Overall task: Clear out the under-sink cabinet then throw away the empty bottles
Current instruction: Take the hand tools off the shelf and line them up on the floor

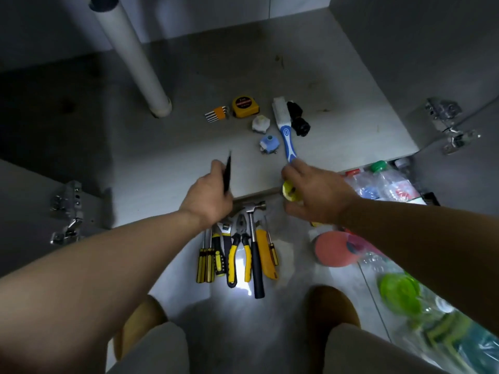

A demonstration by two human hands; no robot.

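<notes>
My left hand point(209, 194) is shut on a thin black tool point(228, 172) over the cabinet floor's front edge point(172, 168). My right hand point(316, 193) grips a yellow object point(290, 191), and its fingertips touch the handle end of a blue-and-white brush point(286, 133). Further back on the cabinet floor lie a yellow tape measure point(244, 106), hex keys point(216, 114), a white cap piece point(259, 123), a blue fitting point(268, 144) and a black part point(298, 118). Clear plastic bottles point(383, 182) with red and green caps lie on the floor at the right.
A white drain pipe point(135, 55) stands at the cabinet's back left. Door hinges point(67, 211) point(448, 125) flank the opening. Pliers, a hammer point(255, 244), screwdrivers and a knife lie in a row on the floor. A pink bowl point(334, 248) and green-topped bottles point(399, 292) sit right.
</notes>
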